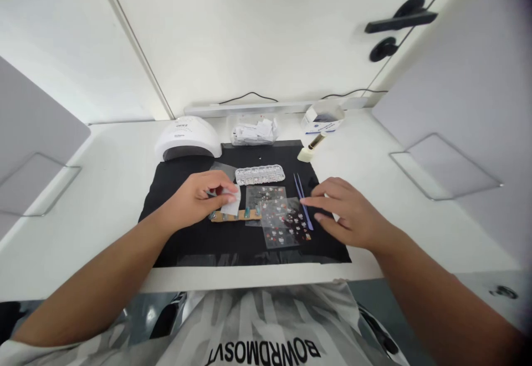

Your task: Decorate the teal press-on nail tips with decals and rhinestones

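**Count on the table**

Two hands: left hand (198, 199), right hand (349, 211). One black mat (249, 244). One nail lamp (188, 138). Two sticker sheets (285, 222). One clear gem tray (260, 175). One pair of blue tweezers (302, 200). One small bottle (311, 147).

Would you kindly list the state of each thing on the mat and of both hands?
left hand: pinching a white wipe over the wooden strip
right hand: open, fingertips by the blue tweezers
tweezers: lying flat, not held
sticker sheets: flat, overlapping
nail lamp: no glow visible

lamp (188, 137) behind mat (199, 238), tweezers (302, 200) perhaps right of stickers (285, 222)
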The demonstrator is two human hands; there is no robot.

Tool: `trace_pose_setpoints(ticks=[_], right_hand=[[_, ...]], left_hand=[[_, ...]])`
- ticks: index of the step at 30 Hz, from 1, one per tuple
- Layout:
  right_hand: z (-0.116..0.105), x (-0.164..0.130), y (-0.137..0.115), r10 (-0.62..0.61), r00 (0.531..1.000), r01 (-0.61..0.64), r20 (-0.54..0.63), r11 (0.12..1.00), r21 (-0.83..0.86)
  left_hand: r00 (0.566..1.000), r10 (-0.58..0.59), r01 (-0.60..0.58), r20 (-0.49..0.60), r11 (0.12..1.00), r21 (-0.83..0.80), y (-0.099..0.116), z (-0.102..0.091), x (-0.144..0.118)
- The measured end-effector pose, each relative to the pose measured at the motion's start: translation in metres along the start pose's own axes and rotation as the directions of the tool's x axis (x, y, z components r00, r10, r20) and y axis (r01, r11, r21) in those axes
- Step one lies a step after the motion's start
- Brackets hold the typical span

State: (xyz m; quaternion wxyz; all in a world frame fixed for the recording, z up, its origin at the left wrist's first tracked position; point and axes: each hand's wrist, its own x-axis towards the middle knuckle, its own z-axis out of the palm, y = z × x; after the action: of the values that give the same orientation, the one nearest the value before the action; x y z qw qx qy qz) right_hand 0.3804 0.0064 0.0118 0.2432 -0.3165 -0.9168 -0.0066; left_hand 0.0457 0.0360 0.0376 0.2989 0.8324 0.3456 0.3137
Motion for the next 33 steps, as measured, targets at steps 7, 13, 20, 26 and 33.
trace_pose_setpoints(ticks=[7,13,20,26,33], right_hand=[[0.022,0.017,-0.056,0.112,0.960,-0.145,0.256,0.983,0.115],[0.040,0.018,-0.060,0.151,0.937,-0.180,0.314,0.982,0.063],[0.042,0.021,-0.059,0.095,0.917,-0.153,0.388,0.981,0.122],[0.050,0.020,-0.059,0.068,0.943,-0.112,0.325,0.987,0.118],[0.053,0.020,-0.061,0.061,0.956,-0.092,0.288,0.991,0.095]], left_hand=[[0.958,0.130,-0.150,0.257,0.987,0.060,0.003,0.025,0.026],[0.915,0.173,-0.228,0.365,0.967,0.113,-0.012,0.035,0.031],[0.882,0.173,-0.266,0.438,0.951,0.159,-0.009,0.033,0.036],[0.872,0.135,-0.262,0.470,0.941,0.216,-0.003,0.033,0.037],[0.852,0.142,-0.301,0.504,0.921,0.249,0.005,0.032,0.037]])
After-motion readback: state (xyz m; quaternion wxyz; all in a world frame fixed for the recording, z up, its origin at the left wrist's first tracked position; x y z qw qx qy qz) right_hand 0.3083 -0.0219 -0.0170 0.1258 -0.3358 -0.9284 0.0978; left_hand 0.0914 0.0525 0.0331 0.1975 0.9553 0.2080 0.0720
